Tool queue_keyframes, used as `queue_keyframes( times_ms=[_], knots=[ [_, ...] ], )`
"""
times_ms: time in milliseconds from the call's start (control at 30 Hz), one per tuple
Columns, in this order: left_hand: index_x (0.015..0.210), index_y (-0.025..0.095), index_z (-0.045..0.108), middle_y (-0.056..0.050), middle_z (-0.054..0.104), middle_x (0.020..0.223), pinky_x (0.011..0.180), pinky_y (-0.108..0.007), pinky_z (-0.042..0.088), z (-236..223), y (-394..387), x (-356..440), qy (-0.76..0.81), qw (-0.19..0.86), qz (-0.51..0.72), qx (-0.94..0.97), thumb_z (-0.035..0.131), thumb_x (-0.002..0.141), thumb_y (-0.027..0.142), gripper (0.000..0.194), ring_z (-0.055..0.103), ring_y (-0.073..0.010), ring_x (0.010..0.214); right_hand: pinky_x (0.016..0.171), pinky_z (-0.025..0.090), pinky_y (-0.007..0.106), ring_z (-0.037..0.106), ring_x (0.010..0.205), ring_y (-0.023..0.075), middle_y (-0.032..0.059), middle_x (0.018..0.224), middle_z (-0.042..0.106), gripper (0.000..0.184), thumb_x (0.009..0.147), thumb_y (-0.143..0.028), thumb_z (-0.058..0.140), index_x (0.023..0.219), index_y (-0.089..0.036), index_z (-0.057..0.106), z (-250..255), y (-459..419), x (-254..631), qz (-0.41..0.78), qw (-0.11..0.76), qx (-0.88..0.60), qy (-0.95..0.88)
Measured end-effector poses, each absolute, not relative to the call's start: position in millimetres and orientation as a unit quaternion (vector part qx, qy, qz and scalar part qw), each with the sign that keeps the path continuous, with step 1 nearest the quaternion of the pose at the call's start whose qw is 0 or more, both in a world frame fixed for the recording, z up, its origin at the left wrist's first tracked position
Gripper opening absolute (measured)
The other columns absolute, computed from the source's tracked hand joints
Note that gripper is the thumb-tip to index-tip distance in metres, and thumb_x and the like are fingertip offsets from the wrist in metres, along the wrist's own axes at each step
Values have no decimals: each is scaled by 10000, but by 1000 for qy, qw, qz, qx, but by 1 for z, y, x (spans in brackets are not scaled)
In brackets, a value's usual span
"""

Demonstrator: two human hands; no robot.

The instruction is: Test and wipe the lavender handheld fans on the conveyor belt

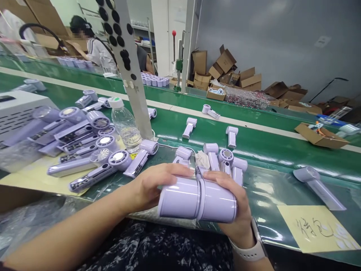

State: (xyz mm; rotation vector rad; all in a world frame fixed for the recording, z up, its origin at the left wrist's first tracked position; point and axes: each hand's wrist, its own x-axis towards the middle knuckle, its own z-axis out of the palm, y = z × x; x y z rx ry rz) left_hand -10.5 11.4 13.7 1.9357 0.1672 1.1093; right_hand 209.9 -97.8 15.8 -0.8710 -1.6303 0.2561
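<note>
Low over the table's front edge, two lavender handheld fans are held with their round heads end to end. My left hand (pixel 153 184) is closed around the left fan (pixel 179 198), fingers over its top. Around the right fan (pixel 220 201) my right hand (pixel 237 199) is wrapped, with a watch on that wrist. The heads touch or nearly touch at the middle; their handles are mostly hidden. Just beyond my fingers lie several more fans (pixel 212 154) and a crumpled white cloth (pixel 202 161).
At left, fans with exposed inner parts (pixel 93 177) are piled beside a water bottle (pixel 124 124) and a metal post (pixel 138 86). A green conveyor (pixel 262 141) carries fans and a cardboard tray (pixel 321 137). At right lies a fan (pixel 318 184) near a handwritten yellow sheet (pixel 299 226). A co-worker (pixel 97 49) sits across.
</note>
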Motion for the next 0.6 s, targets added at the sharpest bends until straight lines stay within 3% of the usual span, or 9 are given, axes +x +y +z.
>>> queue_keyframes(
  times_ms=[133, 233, 333, 400, 500, 600],
  knots=[
    [1258, 464, 609, 17, 737, 1310, 944, -434, 589, 6, 12, -8, 27, 436, 477, 763, 790, 805, 136, 588, 739, -265, 1106, 1006, 539, 480, 684, 1147, 285, 51, 1256, 715, 746, 796, -50, 712, 1448, -350, 507, 15, -103, 215, 97, 557, -415, -713],
    [1326, 465, 568, -4, 747, 1258, 895, -389, 600, 7, 18, -12, 29, 432, 462, 774, 868, 728, 151, 740, 743, -271, 1065, 1054, 519, 483, 685, 1167, 292, 43, 1259, 726, 847, 797, -117, 772, 1524, -363, 412, 8, -105, 219, 132, 547, -454, -691],
    [1328, 365, 576, -44, 724, 1149, 794, -304, 597, 13, 19, -10, 74, 449, 466, 759, 972, 599, 352, 830, 736, -241, 954, 1098, 506, 483, 638, 1271, 315, 84, 1341, 687, 992, 789, -317, 864, 1595, -320, 285, -2, -99, 215, 233, 600, -503, -577],
    [1317, 323, 549, -57, 692, 1145, 792, -294, 587, 13, 13, 2, 93, 473, 508, 713, 927, 638, 500, 796, 717, -230, 965, 1124, 490, 467, 547, 1386, 318, 136, 1507, 558, 954, 859, -487, 785, 1617, -270, 248, -9, -93, 205, 298, 633, -509, -502],
    [1318, 317, 493, -76, 648, 1245, 1069, -438, 494, 8, 3, 33, 106, 440, 554, 699, 812, 751, 597, 709, 595, -291, 1248, 1149, 462, 487, 468, 1454, 338, 170, 1619, 413, 1028, 841, -656, 725, 1633, -225, 230, -16, -86, 188, 380, 621, -435, -530],
    [1389, 301, 445, -137, 500, 1478, 1240, -610, 242, 3, 1, 54, 131, 353, 489, 787, 646, 786, 763, 785, 326, -375, 1490, 1068, 529, 496, 592, 1333, 350, 168, 1519, 541, 1193, 701, -620, 865, 1633, -240, 225, -16, -90, 191, 430, 583, -393, -567]
  ],
)
